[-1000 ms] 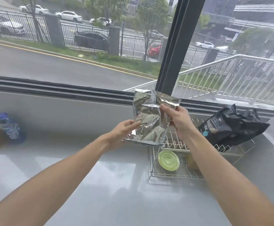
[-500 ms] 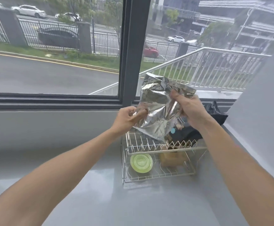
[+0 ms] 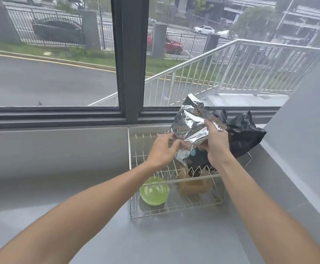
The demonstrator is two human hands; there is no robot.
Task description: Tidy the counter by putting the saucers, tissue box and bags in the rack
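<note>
A crinkled silver foil bag [image 3: 190,124] hangs over the upper tier of the wire rack [image 3: 134,206], its lower tip down among the prongs. My right hand [image 3: 215,143] grips its upper right side. My left hand [image 3: 163,149] pinches its left edge at mid height. A black bag [image 3: 241,136] lies on the rack's upper tier behind and right of the foil bag. On the lower tier a green saucer [image 3: 154,190] lies at the left, and a brown tissue box [image 3: 193,184] stands to its right, partly hidden by wires.
The rack stands on a grey counter [image 3: 79,168] below a wide window with a dark frame post [image 3: 129,60]. A grey wall [image 3: 304,119] slants close along the rack's right side.
The foil bag has come down and right from mid-air onto the rack's upper tier, both hands still on it. My view has swung right; the bottle and box at far left are gone from sight.
</note>
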